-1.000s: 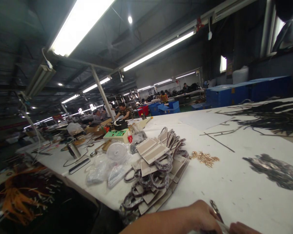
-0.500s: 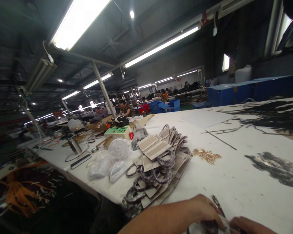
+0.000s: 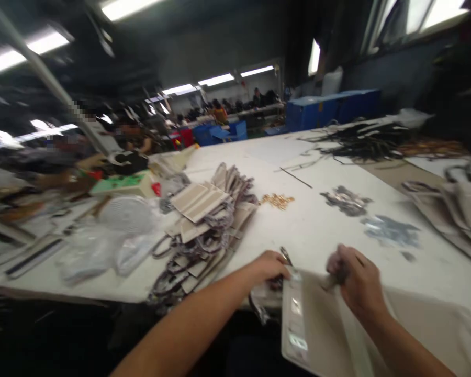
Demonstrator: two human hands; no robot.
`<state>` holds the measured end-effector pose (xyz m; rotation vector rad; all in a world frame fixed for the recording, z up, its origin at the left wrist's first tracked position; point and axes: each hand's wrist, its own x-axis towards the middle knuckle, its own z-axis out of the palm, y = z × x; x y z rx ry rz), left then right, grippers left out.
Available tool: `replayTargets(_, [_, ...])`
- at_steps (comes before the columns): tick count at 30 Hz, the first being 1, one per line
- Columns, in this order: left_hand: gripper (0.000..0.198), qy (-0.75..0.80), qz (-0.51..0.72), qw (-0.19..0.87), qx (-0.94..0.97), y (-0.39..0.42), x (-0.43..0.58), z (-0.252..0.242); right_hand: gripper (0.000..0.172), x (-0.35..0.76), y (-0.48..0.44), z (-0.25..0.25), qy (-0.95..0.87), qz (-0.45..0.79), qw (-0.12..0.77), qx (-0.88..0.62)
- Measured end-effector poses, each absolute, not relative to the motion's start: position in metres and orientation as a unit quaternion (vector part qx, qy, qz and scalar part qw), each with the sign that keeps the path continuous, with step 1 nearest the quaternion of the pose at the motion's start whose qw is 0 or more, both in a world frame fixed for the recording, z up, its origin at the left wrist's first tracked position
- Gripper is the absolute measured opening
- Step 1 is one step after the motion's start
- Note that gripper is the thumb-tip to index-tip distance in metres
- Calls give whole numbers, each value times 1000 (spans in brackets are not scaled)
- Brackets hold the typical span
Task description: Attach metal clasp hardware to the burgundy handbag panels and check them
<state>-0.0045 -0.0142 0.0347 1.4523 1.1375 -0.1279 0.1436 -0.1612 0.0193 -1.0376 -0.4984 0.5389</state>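
Panel lies at the near edge of the table, its lower left corner out over the dark space below and a pale strip with shiny patches along its left side. The step in hand looks to be handwork at the panel's upper part; the next move seems to call for a steady left hand and a precise right one. The left hand bends its fingers over the top left corner, touching it; its thumb is hidden, so I cannot tell whether it pinches. The right hand, blurred, is above the panel, fingers closed around a small dark piece too smeared to identify. Just beyond the left hand is a narrow dark item. Further out lie gold pieces, grey pieces and bluish pieces, with a stack of beige panels and looped handles to the left and dark strips farther back.
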Motion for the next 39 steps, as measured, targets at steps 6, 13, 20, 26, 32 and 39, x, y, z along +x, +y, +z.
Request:
replayTargets(6, [31, 450, -67, 653, 606, 6, 7, -5, 45, 154, -133, 25, -74, 320, 858, -395])
replayTargets(13, [28, 449, -57, 659, 601, 3, 5, 3, 47, 145, -122, 18, -45, 357, 863, -353])
replayTargets(20, [32, 449, -50, 671, 588, 6, 6, -5, 46, 137, -117, 14, -90, 319, 871, -363])
replayTargets(26, [26, 443, -55, 668, 595, 4, 4, 4, 47, 118, -111, 13, -254, 294, 798, -460])
replayTargets(32, [27, 444, -43, 662, 602, 4, 5, 5, 52, 132, -106, 42, -362, 277, 717, -527])
replayTargets(39, [24, 445, -40, 660, 604, 4, 5, 3, 49, 124, -104, 27, -365, 298, 712, -520])
